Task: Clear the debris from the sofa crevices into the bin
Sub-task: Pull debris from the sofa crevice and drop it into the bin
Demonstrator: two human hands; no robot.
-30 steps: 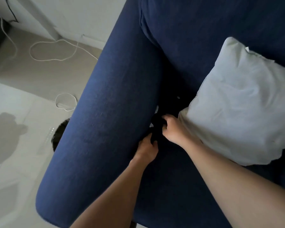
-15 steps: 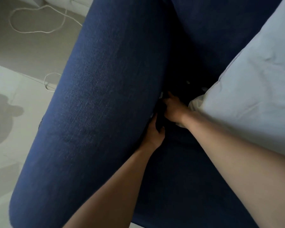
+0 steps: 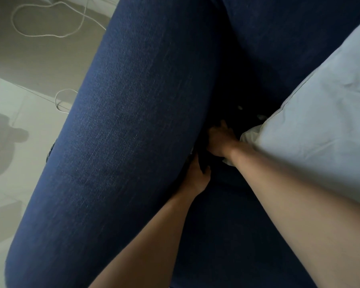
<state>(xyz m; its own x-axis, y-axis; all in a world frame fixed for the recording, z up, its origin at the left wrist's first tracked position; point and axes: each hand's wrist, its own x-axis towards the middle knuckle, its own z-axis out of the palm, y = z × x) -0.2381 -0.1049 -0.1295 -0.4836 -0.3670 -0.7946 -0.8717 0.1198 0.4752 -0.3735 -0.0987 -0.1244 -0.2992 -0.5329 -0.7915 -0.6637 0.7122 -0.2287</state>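
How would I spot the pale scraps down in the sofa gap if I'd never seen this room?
Start at the broad blue sofa arm and follow its inner edge down into the dark crevice beside the grey cushion. Just beyond the right hand lie small pale scraps, the only light specks against the dark blue fabric.

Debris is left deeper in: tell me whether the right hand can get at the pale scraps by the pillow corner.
Probably yes: the right hand lies just short of the pale scraps, with nothing between; the pillow only borders them.

place: home living room | signs: dark blue fabric sofa (image 3: 133, 142), pale grey cloth pillow (image 3: 320, 132), white cable (image 3: 50, 34) looped on tiled floor (image 3: 19, 113)
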